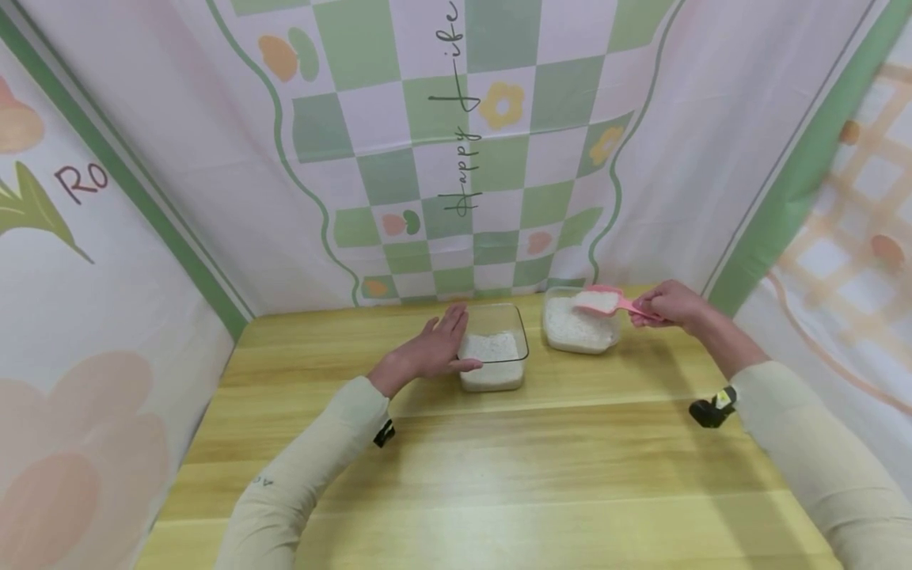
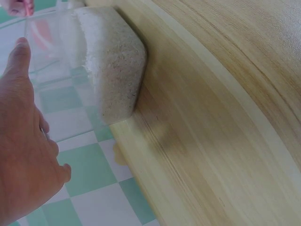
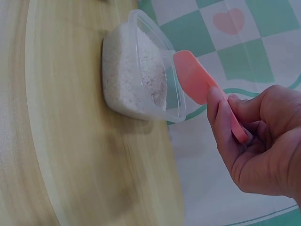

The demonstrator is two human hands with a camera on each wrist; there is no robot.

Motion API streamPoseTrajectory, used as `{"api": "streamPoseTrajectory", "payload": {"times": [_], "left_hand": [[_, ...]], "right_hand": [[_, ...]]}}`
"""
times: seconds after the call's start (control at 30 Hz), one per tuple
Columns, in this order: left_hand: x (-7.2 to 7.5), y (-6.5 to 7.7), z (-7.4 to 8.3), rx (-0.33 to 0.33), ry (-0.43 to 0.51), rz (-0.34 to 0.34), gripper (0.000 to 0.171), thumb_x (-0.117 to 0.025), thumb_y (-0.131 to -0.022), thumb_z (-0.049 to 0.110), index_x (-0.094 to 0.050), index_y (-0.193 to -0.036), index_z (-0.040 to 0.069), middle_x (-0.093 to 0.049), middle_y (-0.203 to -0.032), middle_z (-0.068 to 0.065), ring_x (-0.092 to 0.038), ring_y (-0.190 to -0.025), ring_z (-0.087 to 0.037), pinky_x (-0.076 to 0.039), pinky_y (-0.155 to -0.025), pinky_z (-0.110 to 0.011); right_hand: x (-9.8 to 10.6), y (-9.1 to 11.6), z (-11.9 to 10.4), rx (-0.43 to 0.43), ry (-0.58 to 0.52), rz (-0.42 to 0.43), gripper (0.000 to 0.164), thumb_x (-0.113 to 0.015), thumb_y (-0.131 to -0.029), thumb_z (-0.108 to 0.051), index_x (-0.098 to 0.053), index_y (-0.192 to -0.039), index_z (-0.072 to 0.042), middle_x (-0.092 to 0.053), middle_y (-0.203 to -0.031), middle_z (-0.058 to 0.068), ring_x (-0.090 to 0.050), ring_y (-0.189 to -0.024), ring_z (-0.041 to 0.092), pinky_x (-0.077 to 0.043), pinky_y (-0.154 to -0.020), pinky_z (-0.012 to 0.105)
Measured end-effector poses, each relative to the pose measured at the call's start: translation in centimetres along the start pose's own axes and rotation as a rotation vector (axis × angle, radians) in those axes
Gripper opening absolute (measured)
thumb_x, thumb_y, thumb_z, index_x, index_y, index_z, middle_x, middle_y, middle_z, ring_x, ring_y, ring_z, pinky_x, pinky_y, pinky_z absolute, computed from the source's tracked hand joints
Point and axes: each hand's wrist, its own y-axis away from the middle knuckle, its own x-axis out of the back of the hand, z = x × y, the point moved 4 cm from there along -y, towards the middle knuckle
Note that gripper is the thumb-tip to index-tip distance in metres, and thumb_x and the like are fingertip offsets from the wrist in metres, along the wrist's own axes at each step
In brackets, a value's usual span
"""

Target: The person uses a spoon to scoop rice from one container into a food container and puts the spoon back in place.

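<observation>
My right hand (image 1: 670, 305) grips the handle of a pink scoop (image 3: 192, 77), fingers curled around it. White rice (image 1: 597, 300) lies heaped in the bowl of the scoop. The scoop is over the right side of a clear plastic container (image 1: 580, 347), which holds more rice (image 3: 148, 66). To the left stands a taller clear container (image 1: 509, 317) with rice (image 2: 115, 61) in its lower part. At that container's left rim is my left hand (image 1: 436, 348), fingers extended and thumb toward the front; the left wrist view (image 2: 23, 150) shows it beside the clear wall.
The wooden table (image 1: 456, 467) ends at the back against a green-and-white checked curtain (image 1: 435, 174). More printed cloth (image 1: 85, 317) hangs at the left, and another panel (image 1: 855, 261) at the right. Both containers stand near the back edge, with a narrow gap between them.
</observation>
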Motion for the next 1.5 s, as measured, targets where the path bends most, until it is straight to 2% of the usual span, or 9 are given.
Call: {"api": "streamPoseTrajectory", "payload": {"times": [0.1,0.3,0.5,0.77,1.1,1.5], "left_hand": [[0.0,0.0,0.0,-0.001,-0.002,0.001,0.101,-0.039,-0.098,0.067,0.005,-0.158,-0.002,0.012,-0.168,-0.017,0.01,-0.156,-0.027,-0.012,-0.125,-0.054],[-0.1,0.1,0.1,0.001,-0.001,0.003,0.101,-0.039,-0.099,0.066,0.005,-0.158,-0.001,0.011,-0.168,-0.017,0.01,-0.156,-0.027,-0.012,-0.125,-0.054],[0.0,0.1,0.1,0.004,0.006,0.001,0.1,-0.039,-0.099,0.066,0.005,-0.158,-0.001,0.013,-0.167,-0.016,0.01,-0.156,-0.027,-0.011,-0.125,-0.054],[0.0,0.1,0.2,0.011,0.004,-0.002,0.1,-0.04,-0.099,0.065,0.005,-0.158,-0.001,0.014,-0.167,-0.015,0.011,-0.156,-0.026,-0.011,-0.125,-0.053],[0.0,0.1,0.2,0.002,0.014,0.01,0.1,-0.04,-0.099,0.065,0.004,-0.159,-0.001,0.012,-0.168,-0.016,0.01,-0.156,-0.026,-0.011,-0.125,-0.053],[0.0,0.2,0.2,0.0,0.017,0.012,0.101,-0.039,-0.098,0.067,0.004,-0.158,-0.001,0.014,-0.167,-0.014,0.008,-0.157,-0.029,-0.01,-0.125,-0.055]], "right_hand": [[0.3,-0.3,0.3,0.032,0.007,0.003,0.04,-0.041,-0.099,0.003,-0.041,-0.124,0.034,-0.073,-0.075,0.004,-0.07,-0.068,0.007,-0.058,-0.065,0.018],[-0.1,-0.2,-0.2,-0.021,0.121,0.055,0.042,-0.044,-0.101,-0.001,-0.042,-0.129,0.03,-0.073,-0.076,0.0,-0.067,-0.066,0.002,-0.057,-0.066,0.018],[-0.2,-0.1,-0.4,-0.05,0.168,0.08,0.04,-0.045,-0.102,-0.003,-0.046,-0.128,0.028,-0.072,-0.075,-0.002,-0.066,-0.065,0.002,-0.056,-0.065,0.018],[-0.2,0.6,-0.8,-0.032,0.227,0.135,0.04,-0.047,-0.101,-0.005,-0.049,-0.125,0.028,-0.073,-0.073,-0.002,-0.067,-0.063,0.002,-0.057,-0.063,0.019],[-0.1,1.4,-1.5,-0.005,0.327,0.208,0.035,-0.049,-0.099,-0.002,-0.055,-0.118,0.026,-0.073,-0.071,0.004,-0.067,-0.061,0.005,-0.057,-0.059,0.021],[-0.6,2.1,-2.2,0.014,0.497,0.242,0.03,-0.052,-0.099,-0.005,-0.062,-0.11,0.02,-0.073,-0.075,0.01,-0.067,-0.062,0.01,-0.057,-0.06,0.027]]}}
